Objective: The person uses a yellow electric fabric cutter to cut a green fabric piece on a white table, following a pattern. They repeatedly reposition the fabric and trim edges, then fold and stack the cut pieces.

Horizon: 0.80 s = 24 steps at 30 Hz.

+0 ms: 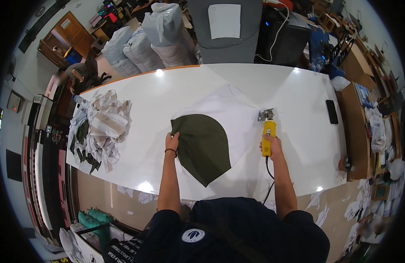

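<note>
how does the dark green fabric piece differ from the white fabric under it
The dark green fabric piece is olive and smaller; the white fabric is pale and spreads out past it on most sides. The green piece has a rounded top and tapers to a point toward the person, while the white one has straighter edges. The left hand rests on the green piece's edge; the right hand holds a yellow cutter on the white one. Both lie flat on the white table.

- This is a garment cutting workshop, crowded and busy.
- A long white counter (299,92) fills the middle, with white fabric (224,109) spread across it.
- A yellow electric fabric cutter (268,133) stands on that fabric.
- Cloth offcuts (99,129) are heaped at the counter's left end.
- Stuffed sacks (143,41) are stacked beyond its far edge.
- Scraps (318,210) litter the floor below its near edge.
</note>
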### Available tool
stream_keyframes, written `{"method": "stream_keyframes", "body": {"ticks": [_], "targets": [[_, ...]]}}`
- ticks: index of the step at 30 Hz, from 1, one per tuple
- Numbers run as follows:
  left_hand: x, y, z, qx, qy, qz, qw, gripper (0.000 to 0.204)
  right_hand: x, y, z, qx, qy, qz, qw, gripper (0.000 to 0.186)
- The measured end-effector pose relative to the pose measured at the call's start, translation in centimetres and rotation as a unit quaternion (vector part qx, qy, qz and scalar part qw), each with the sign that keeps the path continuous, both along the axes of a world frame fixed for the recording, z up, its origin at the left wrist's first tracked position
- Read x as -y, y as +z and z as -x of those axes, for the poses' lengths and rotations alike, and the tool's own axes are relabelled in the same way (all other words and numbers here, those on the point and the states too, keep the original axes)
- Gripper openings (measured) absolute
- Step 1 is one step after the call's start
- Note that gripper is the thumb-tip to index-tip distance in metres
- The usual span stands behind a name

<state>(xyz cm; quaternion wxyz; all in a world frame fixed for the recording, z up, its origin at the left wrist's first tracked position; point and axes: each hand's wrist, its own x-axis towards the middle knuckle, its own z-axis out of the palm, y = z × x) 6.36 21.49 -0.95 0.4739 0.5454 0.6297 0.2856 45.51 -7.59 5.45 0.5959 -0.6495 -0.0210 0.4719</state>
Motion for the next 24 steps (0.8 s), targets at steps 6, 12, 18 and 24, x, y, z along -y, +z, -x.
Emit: {"method": "stream_keyframes", "body": {"ticks": [6, 12, 18, 24], "targets": [[0.1, -0.3, -0.1, 0.425, 0.166, 0.111, 0.883, 0.048, 3.1, -1.8, -5.0, 0.001, -0.035, 0.018, 0.999, 0.043], [-2.8, -3.8, 3.1, 0.054, 0.373, -0.187, 0.907, 0.037, 7.1, 0.0, -6.3, 0.058, -0.071, 0.050, 0.995, 0.036], [13.7, 4.7, -4.0, -0.148, -0.464, -0.310, 0.817, 0.046, 11.3, 1.8, -3.9, 0.093, -0.092, 0.065, 0.989, 0.034], [23.5, 5.2, -3.4, -0.217, -0.583, -0.282, 0.730, 0.052, 14.3, 2.5, 0.9, 0.109, -0.059, 0.075, 0.989, 0.033]]}}
